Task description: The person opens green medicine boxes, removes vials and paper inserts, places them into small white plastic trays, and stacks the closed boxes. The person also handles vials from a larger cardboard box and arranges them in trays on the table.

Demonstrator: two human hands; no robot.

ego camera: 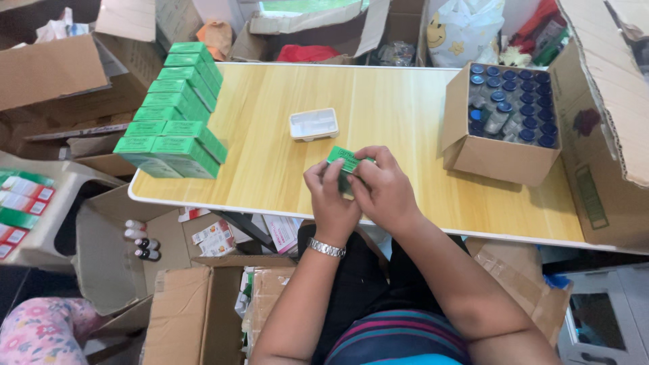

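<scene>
A small green carton (343,162) is pinched between the left hand (330,196) and right hand (382,189), pressed together above the worktop's (378,115) near edge.

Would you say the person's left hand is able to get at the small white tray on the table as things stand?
Probably yes. The white tray lies alone on the table, just beyond the left hand, with nothing between them. However, both that hand and the right hand currently hold a small green box.
</scene>
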